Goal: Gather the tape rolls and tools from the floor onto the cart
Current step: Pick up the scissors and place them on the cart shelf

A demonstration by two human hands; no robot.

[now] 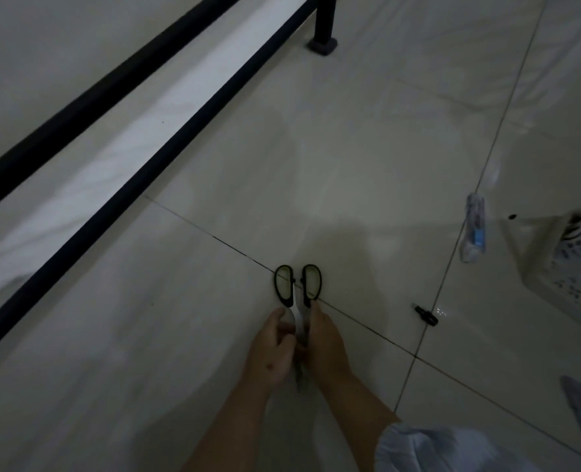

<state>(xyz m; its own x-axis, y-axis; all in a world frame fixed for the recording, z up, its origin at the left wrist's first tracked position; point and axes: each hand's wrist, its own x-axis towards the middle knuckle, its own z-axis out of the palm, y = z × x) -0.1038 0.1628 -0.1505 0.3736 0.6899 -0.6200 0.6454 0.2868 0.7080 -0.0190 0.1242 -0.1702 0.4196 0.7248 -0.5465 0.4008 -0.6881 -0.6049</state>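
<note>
Running diagonally along the left, black metal frame rails (pixel 118 137) over pale glossy floor tiles (pixel 350 137). Gripping the blades of black-handled steel scissors (pixel 298 294), left hand (pixel 270 349) and right hand (pixel 323 345), fingers closed around the metal, handle loops pointing away, held above the floor at centre. Lying right of these, small black clip-like piece (pixel 426 315), clear plastic-wrapped item with blue label (pixel 473 228), then white perforated plastic basket (pixel 568 267) at the right edge.
</note>
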